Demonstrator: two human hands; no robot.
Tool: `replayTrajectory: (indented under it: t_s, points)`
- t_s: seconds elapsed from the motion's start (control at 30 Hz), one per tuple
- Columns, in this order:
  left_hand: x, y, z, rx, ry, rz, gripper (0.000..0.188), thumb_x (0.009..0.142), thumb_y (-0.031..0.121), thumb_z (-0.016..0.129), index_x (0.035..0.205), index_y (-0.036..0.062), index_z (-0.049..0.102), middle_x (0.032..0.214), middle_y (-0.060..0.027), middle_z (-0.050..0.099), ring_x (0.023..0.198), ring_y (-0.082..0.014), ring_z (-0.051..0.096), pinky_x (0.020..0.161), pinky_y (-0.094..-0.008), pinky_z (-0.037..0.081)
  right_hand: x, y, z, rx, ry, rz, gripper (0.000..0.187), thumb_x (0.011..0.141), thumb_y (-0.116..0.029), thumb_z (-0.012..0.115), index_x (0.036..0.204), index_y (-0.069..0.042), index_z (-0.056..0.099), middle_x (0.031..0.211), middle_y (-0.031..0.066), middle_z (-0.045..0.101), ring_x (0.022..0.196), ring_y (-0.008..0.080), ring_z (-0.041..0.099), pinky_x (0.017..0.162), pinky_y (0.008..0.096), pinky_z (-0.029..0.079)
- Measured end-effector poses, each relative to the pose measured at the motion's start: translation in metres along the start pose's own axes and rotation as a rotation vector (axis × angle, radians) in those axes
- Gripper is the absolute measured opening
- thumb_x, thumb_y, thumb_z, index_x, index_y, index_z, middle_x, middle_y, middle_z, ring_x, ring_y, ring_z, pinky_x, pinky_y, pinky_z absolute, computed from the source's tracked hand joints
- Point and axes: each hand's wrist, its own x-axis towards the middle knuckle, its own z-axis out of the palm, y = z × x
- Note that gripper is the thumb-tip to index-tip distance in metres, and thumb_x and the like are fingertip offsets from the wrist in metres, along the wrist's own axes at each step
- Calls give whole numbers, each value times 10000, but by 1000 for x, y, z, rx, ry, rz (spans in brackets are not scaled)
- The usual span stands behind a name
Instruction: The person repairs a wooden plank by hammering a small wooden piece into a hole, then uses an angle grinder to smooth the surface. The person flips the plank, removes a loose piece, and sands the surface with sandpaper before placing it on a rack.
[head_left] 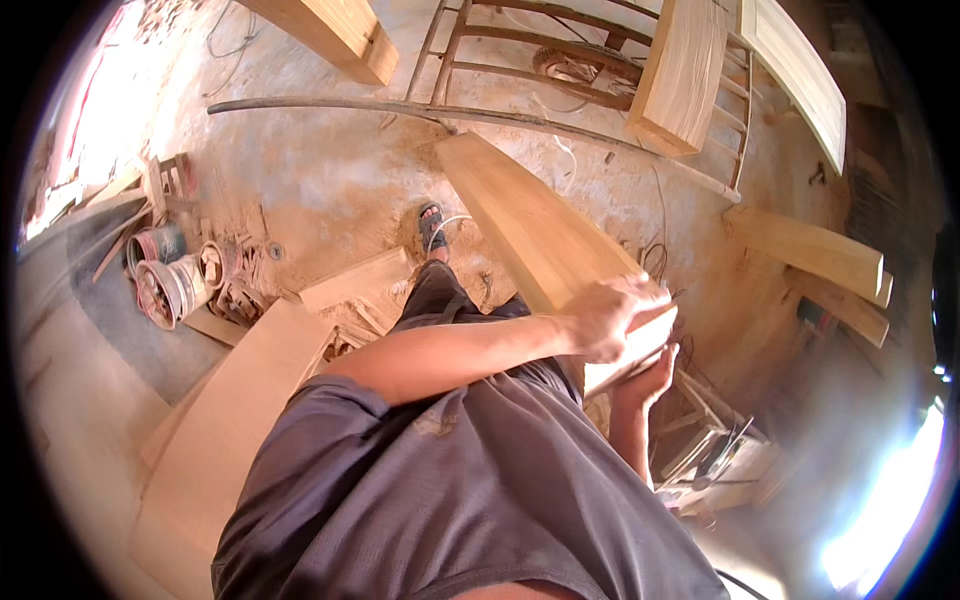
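Observation:
A long, thick wooden plank (530,215) slants away from my body, its far end near a metal pole. My left hand (612,318) reaches across from the left, its fingers closed over the upper face and right edge at the plank's near end. Below that same end, my right hand (650,378) is bent up around the underside, partly hidden by the wood. Whether anything thin lies between my left fingers and the plank cannot be made out.
A rusty metal frame (540,45) with a long pole (330,104) holds another beam (685,80). Further boards (810,250) lie at the right. On the left are buckets (165,290) and a wide sheet (250,370). A tool stand (715,455) is beside my right arm.

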Motion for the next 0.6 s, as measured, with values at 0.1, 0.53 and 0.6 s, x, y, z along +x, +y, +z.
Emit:
replayTrajectory:
  t_s: [0.1, 0.53, 0.6]
  points:
    - [-9, -2, 19, 74, -243, 100, 660, 857, 175, 637, 1486, 31, 501, 1509, -143, 542, 1442, -357, 444, 1222, -405, 343, -22, 34, -55, -91, -6, -83, 659, 1060, -523, 419, 1507, -39, 447, 1492, 132, 535, 1369, 301, 511, 1159, 462, 381]
    - [-45, -143, 19, -155, -257, -215, 571, 882, 312, 753, 1336, -13, 631, 1432, -196, 599, 1256, -281, 617, 1066, -368, 482, -60, 136, -113, -336, 685, -251, 611, 1096, -478, 411, 1180, 81, 642, 1136, 193, 683, 1005, 281, 675, 906, 388, 551]
    - [-67, -230, -15, -103, -46, -436, 597, 887, 336, 697, 1341, -43, 609, 1397, -239, 614, 1204, -287, 657, 1006, -372, 520, -48, 130, -141, -207, 606, -149, 629, 1088, -495, 412, 1198, 83, 636, 1159, 212, 683, 1034, 303, 681, 919, 391, 557]
